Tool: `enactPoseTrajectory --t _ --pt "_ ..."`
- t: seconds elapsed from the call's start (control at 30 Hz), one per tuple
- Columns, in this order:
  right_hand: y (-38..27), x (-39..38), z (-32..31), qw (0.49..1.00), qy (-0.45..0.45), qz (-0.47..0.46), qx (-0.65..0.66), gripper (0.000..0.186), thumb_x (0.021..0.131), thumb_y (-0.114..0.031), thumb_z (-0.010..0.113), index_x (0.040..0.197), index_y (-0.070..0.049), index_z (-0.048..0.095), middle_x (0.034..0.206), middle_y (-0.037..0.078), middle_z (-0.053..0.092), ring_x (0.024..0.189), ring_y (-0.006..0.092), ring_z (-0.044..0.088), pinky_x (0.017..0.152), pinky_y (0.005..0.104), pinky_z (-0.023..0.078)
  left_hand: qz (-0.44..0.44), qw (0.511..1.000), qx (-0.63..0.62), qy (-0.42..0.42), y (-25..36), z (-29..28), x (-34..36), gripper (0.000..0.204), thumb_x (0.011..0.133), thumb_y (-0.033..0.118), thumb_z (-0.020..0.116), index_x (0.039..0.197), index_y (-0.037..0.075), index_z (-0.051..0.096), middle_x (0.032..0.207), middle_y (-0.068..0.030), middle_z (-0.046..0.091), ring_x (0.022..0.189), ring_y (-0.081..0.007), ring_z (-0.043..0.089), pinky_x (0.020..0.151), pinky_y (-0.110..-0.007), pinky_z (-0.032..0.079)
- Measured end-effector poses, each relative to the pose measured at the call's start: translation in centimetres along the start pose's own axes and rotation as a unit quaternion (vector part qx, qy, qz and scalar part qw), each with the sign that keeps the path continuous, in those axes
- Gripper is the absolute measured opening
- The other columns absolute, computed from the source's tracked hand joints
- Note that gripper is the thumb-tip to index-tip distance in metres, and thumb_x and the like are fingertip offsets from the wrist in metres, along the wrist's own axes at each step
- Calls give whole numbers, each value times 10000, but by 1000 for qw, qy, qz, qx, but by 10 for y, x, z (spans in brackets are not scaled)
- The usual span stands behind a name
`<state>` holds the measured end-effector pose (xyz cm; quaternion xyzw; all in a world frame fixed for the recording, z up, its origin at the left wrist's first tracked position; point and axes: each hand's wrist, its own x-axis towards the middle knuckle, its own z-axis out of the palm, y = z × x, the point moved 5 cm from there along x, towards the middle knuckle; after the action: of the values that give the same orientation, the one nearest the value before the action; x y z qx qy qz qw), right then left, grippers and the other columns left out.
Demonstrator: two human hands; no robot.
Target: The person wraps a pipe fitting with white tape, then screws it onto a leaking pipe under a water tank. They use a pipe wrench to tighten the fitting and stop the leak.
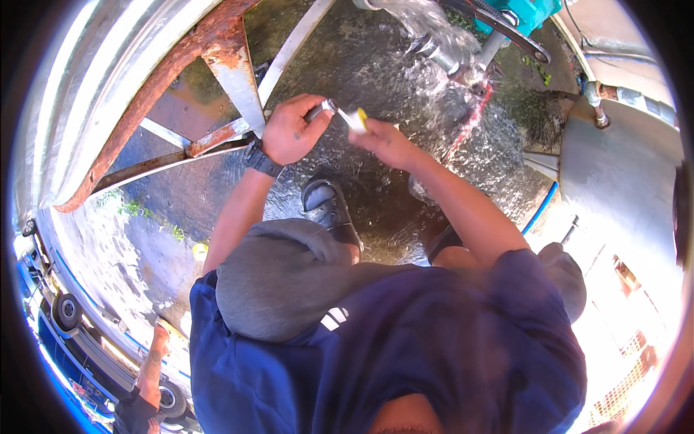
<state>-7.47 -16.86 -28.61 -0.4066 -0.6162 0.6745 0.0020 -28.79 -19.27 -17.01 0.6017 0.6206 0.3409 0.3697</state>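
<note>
My left hand (pixel 288 132) is closed around a short metal part (pixel 323 108), with a dark band on the wrist. My right hand (pixel 383 141) pinches a small yellow and white item (pixel 358 118) against the end of that metal part. Both hands meet above wet concrete ground (pixel 361 65). Just beyond them water (pixel 426 25) pours from a pipe at the top and splashes over a metal fitting (pixel 441 54).
A rusty metal frame (pixel 181 65) runs along the left. A teal machine (pixel 524 11) sits at the top right beside grey pipes (pixel 596 101). My dark shoes (pixel 329 206) stand on the wet ground. Another person's arm (pixel 152 365) shows at the lower left.
</note>
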Motion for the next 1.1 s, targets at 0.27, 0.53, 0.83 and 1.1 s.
enactPoseTrajectory --t 0.27,0.53,0.83,1.1 --pt "-85 -89 -21 846 92 -157 -501 293 913 -257 742 1054 -4 698 1459 233 499 1260 400 562 1015 489 524 -64 998 11 2 -21 44 1 352 964 286 681 1180 11 723 1017 -192 725 848 -351 720 733 -408 557" --pt "-134 -60 -60 990 11 -129 -47 563 900 -541 752 1034 5 757 1235 193 718 1125 260 685 1014 372 507 73 992 84 -61 5 71 -2 268 938 208 677 1157 57 711 992 -160 710 854 -387 697 718 -443 545" --pt "-51 14 -25 958 87 48 267 664 927 -627 697 998 31 748 974 87 730 869 129 646 804 317 516 31 994 47 -97 25 53 -11 232 912 158 673 1103 30 710 932 -173 687 797 -370 682 699 -424 525" --pt "-55 -59 -12 935 66 -60 -343 446 938 -462 718 1111 -52 744 1196 243 662 1103 367 645 932 456 531 -66 997 -7 -38 -12 41 -9 286 937 173 698 1151 -17 711 957 -172 718 752 -230 677 676 -330 505"
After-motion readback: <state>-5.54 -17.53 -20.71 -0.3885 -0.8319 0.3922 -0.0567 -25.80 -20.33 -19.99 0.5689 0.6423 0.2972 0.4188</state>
